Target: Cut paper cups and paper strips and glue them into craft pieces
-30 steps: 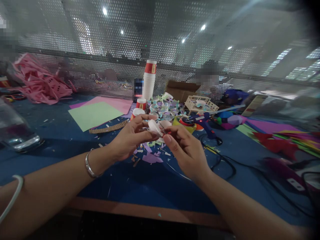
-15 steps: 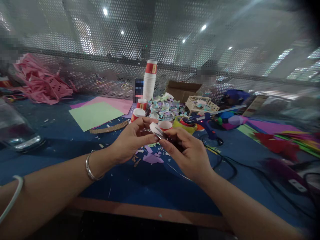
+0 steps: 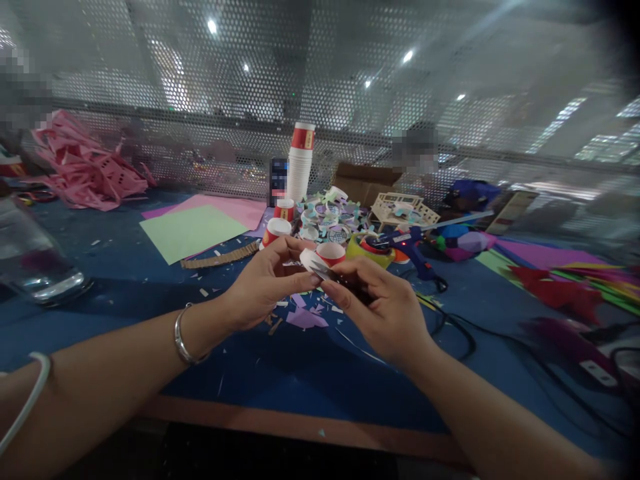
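My left hand [image 3: 267, 283] pinches a small white paper-cup piece [image 3: 309, 259] between thumb and fingers. Close against it, my right hand [image 3: 377, 303] is closed around scissors [image 3: 323, 268], whose grey blades meet the white piece; the handles are mostly hidden in my palm. Both hands are raised over the blue table. Just beyond them stand a red and white paper cup [image 3: 331, 253] and another paper cup [image 3: 277, 231]. Below the hands lie purple paper scraps [image 3: 306, 317].
Behind are a tall cup stack [image 3: 300, 167] and a heap of cut cup pieces [image 3: 334, 217]. A blue glue gun [image 3: 413, 250] rests on a yellow tape roll [image 3: 363, 250], its cable running right. Coloured paper sheets [image 3: 193, 230] and a water-filled glass container [image 3: 43, 267] are on the left.
The white piece has tilted slightly and the scissor blades show more clearly against it. Both hands stay in nearly the same place.
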`<state>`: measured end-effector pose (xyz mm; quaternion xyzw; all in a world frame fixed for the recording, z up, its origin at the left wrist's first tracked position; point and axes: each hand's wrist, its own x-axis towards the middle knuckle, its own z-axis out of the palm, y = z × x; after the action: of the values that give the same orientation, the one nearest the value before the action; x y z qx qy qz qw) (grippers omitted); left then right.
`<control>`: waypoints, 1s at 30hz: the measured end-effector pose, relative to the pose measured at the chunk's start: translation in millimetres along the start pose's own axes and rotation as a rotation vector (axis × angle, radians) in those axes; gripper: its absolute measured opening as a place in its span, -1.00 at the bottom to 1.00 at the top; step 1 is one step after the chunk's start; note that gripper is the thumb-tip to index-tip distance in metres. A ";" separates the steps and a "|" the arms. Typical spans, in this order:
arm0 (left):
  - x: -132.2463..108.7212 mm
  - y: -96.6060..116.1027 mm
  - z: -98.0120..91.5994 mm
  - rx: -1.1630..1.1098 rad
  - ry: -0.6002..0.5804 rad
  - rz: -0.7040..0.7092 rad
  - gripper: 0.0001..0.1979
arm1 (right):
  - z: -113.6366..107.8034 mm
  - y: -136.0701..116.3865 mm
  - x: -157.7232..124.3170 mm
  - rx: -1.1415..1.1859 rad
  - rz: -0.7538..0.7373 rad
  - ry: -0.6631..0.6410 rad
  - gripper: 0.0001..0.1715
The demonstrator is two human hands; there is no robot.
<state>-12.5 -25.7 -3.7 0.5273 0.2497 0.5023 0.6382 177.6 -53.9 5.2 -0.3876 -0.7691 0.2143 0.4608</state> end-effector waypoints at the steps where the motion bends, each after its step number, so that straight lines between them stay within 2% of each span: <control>1: -0.1 -0.2 -0.1 -0.001 -0.003 0.004 -0.58 | -0.1 -0.3 0.1 -0.001 -0.004 -0.001 -0.84; 9: 0.0 -2.4 -2.9 -0.013 -0.018 0.001 -0.57 | -1.6 -2.0 0.5 0.004 -0.015 -0.008 -0.87; 16: -0.5 1.6 2.0 -0.015 -0.012 -0.021 -0.62 | -2.3 -1.5 -0.9 -0.007 -0.001 0.012 -0.84; 20: 2.9 3.6 -1.0 -0.049 0.056 -0.010 -0.59 | -8.9 1.2 5.8 -0.017 0.061 0.133 -0.76; 24: 10.4 6.5 -9.0 -0.101 0.153 0.030 -0.65 | -21.6 17.7 17.1 -0.116 0.128 0.248 -0.68; 27: 14.3 7.9 -13.5 -0.134 0.201 0.008 -0.63 | -28.5 35.2 23.2 -0.209 0.154 0.202 -0.64; 30: 16.1 8.6 -15.0 -0.148 0.263 -0.023 -0.64 | -27.8 47.5 25.6 -0.346 0.162 0.089 -0.62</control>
<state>-22.5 -5.3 2.8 0.4056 0.2996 0.5766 0.6429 213.9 -5.4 -0.1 -0.5307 -0.7396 0.0980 0.4022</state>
